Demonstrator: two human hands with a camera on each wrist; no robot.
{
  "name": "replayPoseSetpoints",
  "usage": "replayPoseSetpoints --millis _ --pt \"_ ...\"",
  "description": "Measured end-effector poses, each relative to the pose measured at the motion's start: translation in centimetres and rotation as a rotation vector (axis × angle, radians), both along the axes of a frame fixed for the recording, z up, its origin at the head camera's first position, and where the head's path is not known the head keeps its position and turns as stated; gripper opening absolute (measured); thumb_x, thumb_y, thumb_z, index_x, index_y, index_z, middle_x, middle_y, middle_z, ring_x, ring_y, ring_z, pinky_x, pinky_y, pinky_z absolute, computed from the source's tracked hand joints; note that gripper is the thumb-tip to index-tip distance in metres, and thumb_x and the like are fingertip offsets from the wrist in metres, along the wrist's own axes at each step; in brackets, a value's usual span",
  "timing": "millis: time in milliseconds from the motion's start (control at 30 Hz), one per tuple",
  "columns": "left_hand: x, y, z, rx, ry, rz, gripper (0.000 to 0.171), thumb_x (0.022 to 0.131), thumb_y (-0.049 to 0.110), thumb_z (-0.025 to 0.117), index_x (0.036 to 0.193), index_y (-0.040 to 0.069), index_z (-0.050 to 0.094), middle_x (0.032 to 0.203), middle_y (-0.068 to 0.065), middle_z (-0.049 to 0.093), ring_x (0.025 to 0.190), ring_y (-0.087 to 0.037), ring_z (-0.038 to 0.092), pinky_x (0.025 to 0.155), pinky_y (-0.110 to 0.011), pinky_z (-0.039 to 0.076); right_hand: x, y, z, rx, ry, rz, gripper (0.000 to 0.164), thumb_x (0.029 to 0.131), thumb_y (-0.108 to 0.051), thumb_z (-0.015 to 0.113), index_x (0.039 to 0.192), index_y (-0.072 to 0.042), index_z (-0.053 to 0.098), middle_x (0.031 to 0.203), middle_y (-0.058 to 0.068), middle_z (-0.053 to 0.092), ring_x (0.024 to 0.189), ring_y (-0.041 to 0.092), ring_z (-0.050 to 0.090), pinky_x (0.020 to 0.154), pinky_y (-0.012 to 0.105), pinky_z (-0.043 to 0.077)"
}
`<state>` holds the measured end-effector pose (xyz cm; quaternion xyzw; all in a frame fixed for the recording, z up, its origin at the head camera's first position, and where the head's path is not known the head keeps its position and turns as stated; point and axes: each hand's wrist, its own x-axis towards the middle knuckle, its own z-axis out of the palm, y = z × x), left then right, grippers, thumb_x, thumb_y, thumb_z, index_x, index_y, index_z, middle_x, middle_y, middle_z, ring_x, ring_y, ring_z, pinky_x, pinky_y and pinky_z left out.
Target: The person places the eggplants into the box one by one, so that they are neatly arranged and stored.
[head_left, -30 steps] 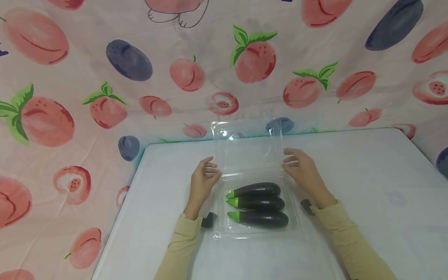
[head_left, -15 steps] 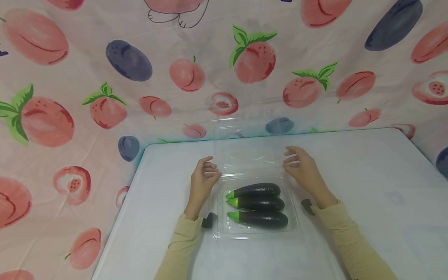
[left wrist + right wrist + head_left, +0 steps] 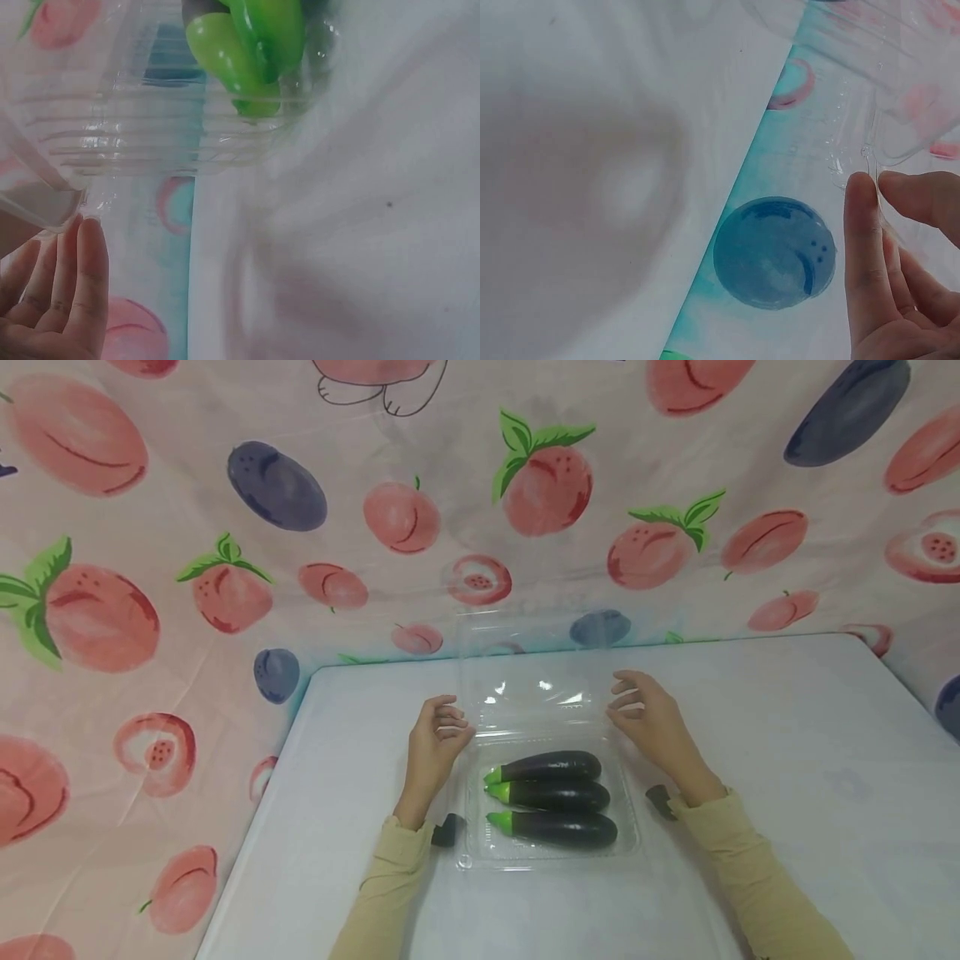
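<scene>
A clear plastic clamshell container (image 3: 551, 863) stands with its lid (image 3: 532, 681) raised behind the base. Three dark purple eggplants (image 3: 566, 830) with green caps lie side by side in the base, caps to the left. At the left end of the hinge, my left hand (image 3: 433, 760) pinches the plastic edge; in the left wrist view its fingers (image 3: 91, 277) reach the clear corner, with the thumb on the other side. My right hand (image 3: 654, 731) holds the opposite edge. Thumb and index finger (image 3: 864, 247) pinch it in the right wrist view.
The container rests on a white table (image 3: 360, 718). Behind and to the left hangs a pink cloth (image 3: 420, 435) printed with fruit. Small dark pieces, one a black block (image 3: 447, 831), sit at the inner side of both wrists.
The lid has tipped slightly farther back, and the glints on it have shifted down. My right hand has moved a little up and right. The left hand and eggplants stay put.
</scene>
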<state>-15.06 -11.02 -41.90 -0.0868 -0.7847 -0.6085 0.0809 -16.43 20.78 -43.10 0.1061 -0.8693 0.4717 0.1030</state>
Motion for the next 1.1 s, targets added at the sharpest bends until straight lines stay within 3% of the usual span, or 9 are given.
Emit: replayPoseSetpoints --millis 167,200,367,567,733,1000,1100 --pt "-0.1 0.0 0.1 -0.013 -0.003 0.006 0.047 0.083 -0.013 0.069 0.125 -0.014 0.047 0.108 -0.032 0.059 0.101 -0.044 0.063 0.089 -0.050 0.056 0.0 0.1 0.1 -0.010 -0.030 -0.016 0.048 0.089 0.006 0.065 0.134 0.005 0.046 0.116 0.024 0.059 0.100 0.040 0.065 0.088 0.041 0.058" --pt "-0.1 0.0 0.1 -0.013 -0.005 0.007 0.047 0.083 -0.013 0.069 0.125 -0.015 0.047 0.108 -0.032 0.059 0.101 -0.044 0.063 0.089 -0.050 0.056 0.0 0.1 0.1 -0.011 -0.037 -0.016 0.048 0.089 0.006 0.065 0.133 0.005 0.046 0.116 0.025 0.059 0.100 0.040 0.065 0.089 0.048 0.056" --pt "-0.1 -0.1 -0.1 -0.024 -0.003 0.006 0.046 0.084 -0.011 0.070 0.123 -0.014 0.047 0.108 -0.031 0.059 0.102 -0.042 0.063 0.089 -0.049 0.057 0.2 0.0 0.3 -0.012 -0.052 -0.019 0.046 0.090 0.004 0.064 0.133 0.006 0.046 0.116 0.025 0.059 0.101 0.039 0.064 0.090 0.048 0.056" --pt "0.1 -0.1 0.0 0.003 -0.012 0.007 0.042 0.084 -0.011 0.070 0.119 -0.014 0.047 0.108 -0.031 0.060 0.101 -0.042 0.063 0.089 -0.048 0.057 0.3 0.0 0.3 -0.015 -0.033 -0.026 0.041 0.090 0.003 0.065 0.128 0.006 0.048 0.113 0.024 0.061 0.099 0.035 0.065 0.085 0.030 0.058" --pt "0.0 -0.1 -0.1 -0.016 -0.024 0.012 0.040 0.084 -0.010 0.070 0.117 -0.015 0.047 0.108 -0.031 0.060 0.102 -0.042 0.063 0.090 -0.049 0.056 0.3 0.0 0.1 -0.039 0.000 0.004 0.037 0.089 0.006 0.065 0.122 0.008 0.048 0.109 0.026 0.060 0.097 0.037 0.065 0.080 0.011 0.052" --pt "-1.5 -0.7 -3.0 -0.035 -0.007 0.032 0.039 0.082 -0.008 0.074 0.112 -0.010 0.050 0.104 -0.027 0.064 0.100 -0.039 0.064 0.089 -0.047 0.057 0.5 -0.1 0.2 -0.070 0.028 0.022 0.033 0.088 0.008 0.066 0.115 0.009 0.047 0.104 0.023 0.061 0.095 0.032 0.063 0.079 0.007 0.051" --pt "-1.6 -0.9 -3.3 -0.034 0.004 0.044 0.037 0.081 -0.006 0.076 0.110 -0.006 0.052 0.102 -0.023 0.065 0.099 -0.035 0.066 0.088 -0.044 0.058 0.5 0.0 0.2 -0.059 0.031 0.021 0.031 0.088 0.007 0.067 0.113 0.007 0.048 0.101 0.019 0.061 0.095 0.030 0.062 0.079 0.009 0.052"
